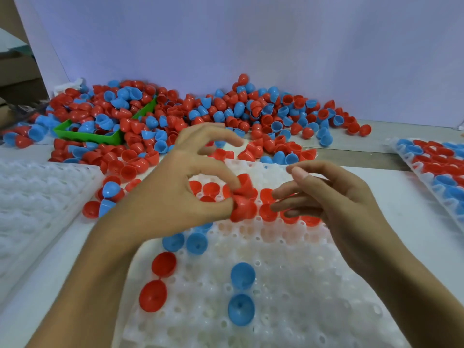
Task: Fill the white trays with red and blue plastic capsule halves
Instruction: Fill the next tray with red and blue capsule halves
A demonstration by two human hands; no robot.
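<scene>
White trays, three: centre tray [288, 285] under left hand [175, 194] pinching two red halves [243, 199]; right hand [334, 204] beside, fingers loosely spread, holding nothing.

A pale table [391, 187] carries a loose heap of red and blue capsule halves [200, 114], a green bin [88, 136], and three white trays: centre [276, 285], left [37, 197], right [437, 167].
</scene>
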